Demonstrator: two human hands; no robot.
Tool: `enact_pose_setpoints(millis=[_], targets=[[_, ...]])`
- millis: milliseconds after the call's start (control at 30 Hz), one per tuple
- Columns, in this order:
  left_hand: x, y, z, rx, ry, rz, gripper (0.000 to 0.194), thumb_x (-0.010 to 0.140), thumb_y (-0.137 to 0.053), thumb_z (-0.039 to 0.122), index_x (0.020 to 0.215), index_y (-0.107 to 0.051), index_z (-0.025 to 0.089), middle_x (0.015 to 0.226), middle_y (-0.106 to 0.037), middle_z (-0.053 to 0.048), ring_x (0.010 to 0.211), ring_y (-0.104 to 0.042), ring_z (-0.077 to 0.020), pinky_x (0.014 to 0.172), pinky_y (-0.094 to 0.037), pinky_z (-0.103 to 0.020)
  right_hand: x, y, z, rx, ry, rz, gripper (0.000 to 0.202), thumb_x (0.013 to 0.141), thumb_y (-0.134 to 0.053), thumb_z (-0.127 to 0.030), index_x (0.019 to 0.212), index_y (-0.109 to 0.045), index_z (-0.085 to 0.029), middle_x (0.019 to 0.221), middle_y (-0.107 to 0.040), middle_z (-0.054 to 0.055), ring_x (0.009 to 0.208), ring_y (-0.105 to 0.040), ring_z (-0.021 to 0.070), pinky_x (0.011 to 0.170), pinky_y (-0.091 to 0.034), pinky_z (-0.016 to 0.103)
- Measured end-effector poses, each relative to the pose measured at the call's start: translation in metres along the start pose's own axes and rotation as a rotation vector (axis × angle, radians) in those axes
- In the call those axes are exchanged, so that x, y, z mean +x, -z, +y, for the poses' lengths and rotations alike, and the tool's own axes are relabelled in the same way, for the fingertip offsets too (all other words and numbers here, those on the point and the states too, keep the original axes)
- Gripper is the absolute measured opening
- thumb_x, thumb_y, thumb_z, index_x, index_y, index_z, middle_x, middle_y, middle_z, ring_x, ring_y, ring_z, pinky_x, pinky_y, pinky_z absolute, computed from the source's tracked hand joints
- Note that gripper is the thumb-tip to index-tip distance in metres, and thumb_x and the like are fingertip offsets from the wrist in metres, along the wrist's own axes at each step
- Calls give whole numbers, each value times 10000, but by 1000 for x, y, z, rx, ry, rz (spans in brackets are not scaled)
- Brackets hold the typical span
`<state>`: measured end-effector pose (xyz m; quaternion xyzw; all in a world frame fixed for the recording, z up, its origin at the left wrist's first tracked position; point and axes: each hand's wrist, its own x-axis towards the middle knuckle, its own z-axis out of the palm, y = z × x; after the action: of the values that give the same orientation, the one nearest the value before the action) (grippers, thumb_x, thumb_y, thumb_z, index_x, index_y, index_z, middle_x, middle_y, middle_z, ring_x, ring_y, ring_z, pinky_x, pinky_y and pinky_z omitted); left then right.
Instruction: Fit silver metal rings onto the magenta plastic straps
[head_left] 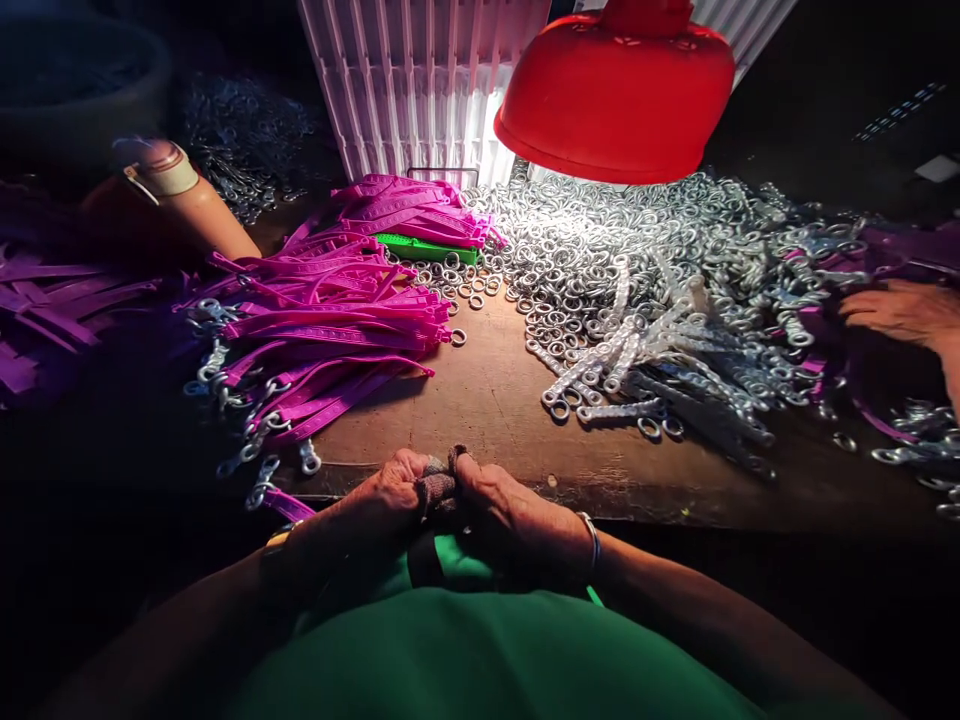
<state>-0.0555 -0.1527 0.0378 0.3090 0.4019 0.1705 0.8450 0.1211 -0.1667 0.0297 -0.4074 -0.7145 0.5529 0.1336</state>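
Head view: one left hand (401, 485) and one right hand (499, 495), curled closed at the near edge of the wooden table (480, 385), fingertips meeting at dark textured material (436, 490) (gripped or worn, cannot tell). Beyond them, one lane of visible wood, bounded left by magenta straps (337, 325) with metal clasps, right by pale strips (626, 355) and a person's hand (900, 312) farther out; then, one heap of metal rings (600, 232) under one red lamp (622, 105).
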Motion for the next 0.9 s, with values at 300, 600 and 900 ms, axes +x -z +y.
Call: enact_pose_setpoints(millis=[300,600,900], targets=[[11,17,-1,218,-38,-83,357,767,-635,456,713,-580,107,611,-477,-2,549,-426,-92,502,-296,-220,-5,14,10,-178,33,-33,79,880,-388,-206,819,-340,-196,628,-351,-58,550,-235,81,505,-193,239],[7,87,21,999,-161,390,280,755,-493,398,729,-628,154,632,-579,-14,584,-521,-143,544,-366,-230,-26,44,53,-596,74,349,116,807,-521,-263,808,-427,-196,629,-465,-31,531,-328,106,524,-223,253],[17,82,39,1569,-811,691,293,889,-433,215,1051,-665,138,1012,-654,-106,928,-582,-236,831,-451,-370,-28,97,86,-997,111,675,198,850,-436,-109,928,-612,-157,873,-635,96,886,-525,242,785,-355,341]])
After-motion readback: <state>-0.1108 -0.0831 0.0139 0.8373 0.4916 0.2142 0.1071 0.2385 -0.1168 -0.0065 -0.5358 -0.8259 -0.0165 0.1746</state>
